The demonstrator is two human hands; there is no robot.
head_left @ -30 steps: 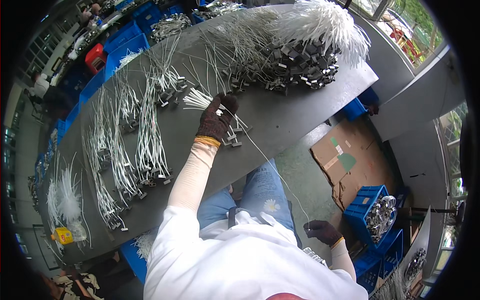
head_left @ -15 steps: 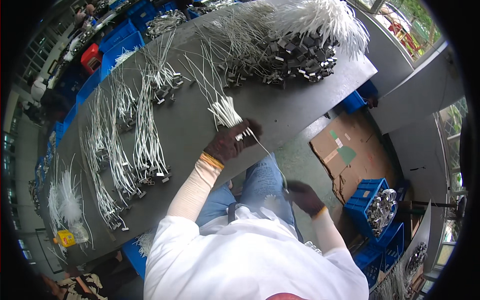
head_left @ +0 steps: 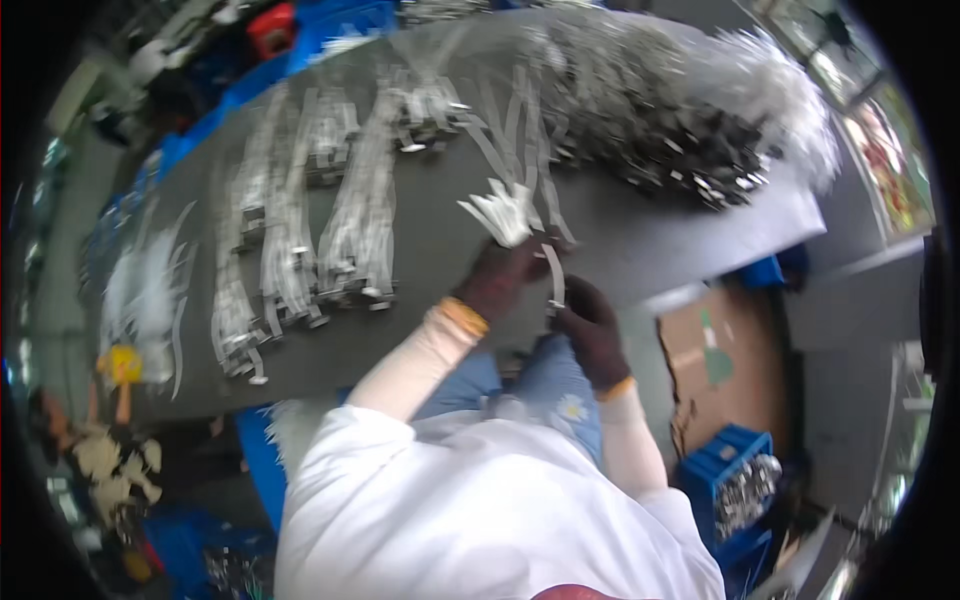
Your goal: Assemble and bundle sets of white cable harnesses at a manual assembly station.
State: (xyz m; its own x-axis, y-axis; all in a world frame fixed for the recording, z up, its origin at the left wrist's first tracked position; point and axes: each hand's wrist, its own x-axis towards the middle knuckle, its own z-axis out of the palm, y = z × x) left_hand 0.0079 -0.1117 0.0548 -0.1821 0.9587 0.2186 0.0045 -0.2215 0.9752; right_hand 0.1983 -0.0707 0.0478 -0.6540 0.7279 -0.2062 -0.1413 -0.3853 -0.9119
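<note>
Dark brown knitted gloves with yellow cuffs cover both of my hands. My left hand is closed around a fanned bundle of short white tubes at the table's near edge. Long thin wires spread from around the bundle across the grey table. Just right of it, my right hand pinches the lower end of a single pale wire, which runs up to the left hand. Motion blur hides the details of the wire's end.
Rows of white wires with dark clipped ends lie on the table to the left. A large heap of dark-ended parts covers the far right. Cardboard lies on the floor at right, near a blue crate of metallic parts.
My right hand has come up from beside my leg to just below the left hand, holding the wire. The whole view has turned, shifting the table's contents rightward.
</note>
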